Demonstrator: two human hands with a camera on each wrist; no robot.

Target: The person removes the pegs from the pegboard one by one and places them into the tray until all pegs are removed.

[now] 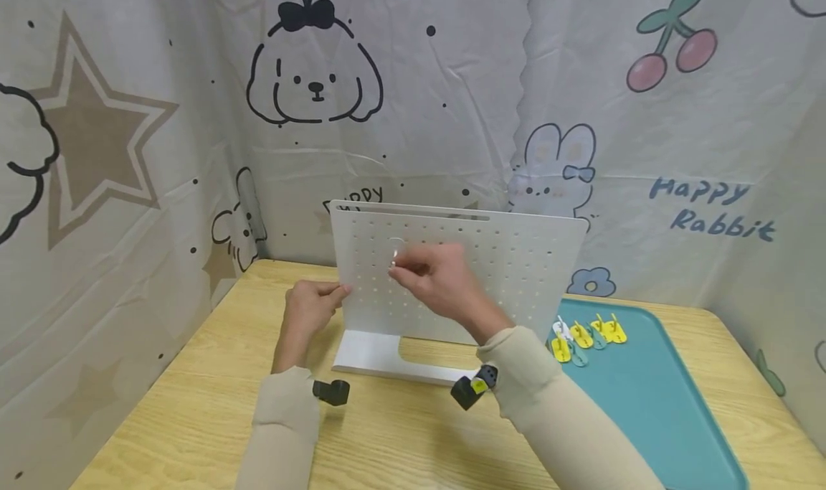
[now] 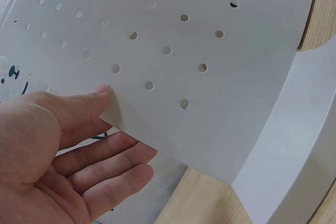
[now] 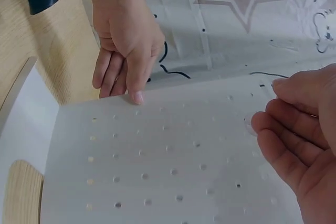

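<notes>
A white pegboard (image 1: 445, 275) with rows of small holes stands upright on its white base (image 1: 368, 350). My left hand (image 1: 310, 307) grips its left edge; in the left wrist view the thumb (image 2: 89, 103) lies on the front face and the other fingers reach behind. In front of the board's upper left part, my right hand (image 1: 439, 278) pinches a small white hook (image 1: 395, 252) against or close to the face. The fingers cover most of that hook. In the right wrist view only a pale curved rim (image 3: 249, 124) shows beside the fingertips.
On the right lies a teal tray (image 1: 645, 404) with several yellow hooks (image 1: 582, 336), green hooks (image 1: 578, 355) and a white hook (image 1: 560, 328) near its far left corner. A printed curtain (image 1: 426, 117) hangs behind and beside the wooden table (image 1: 168, 411).
</notes>
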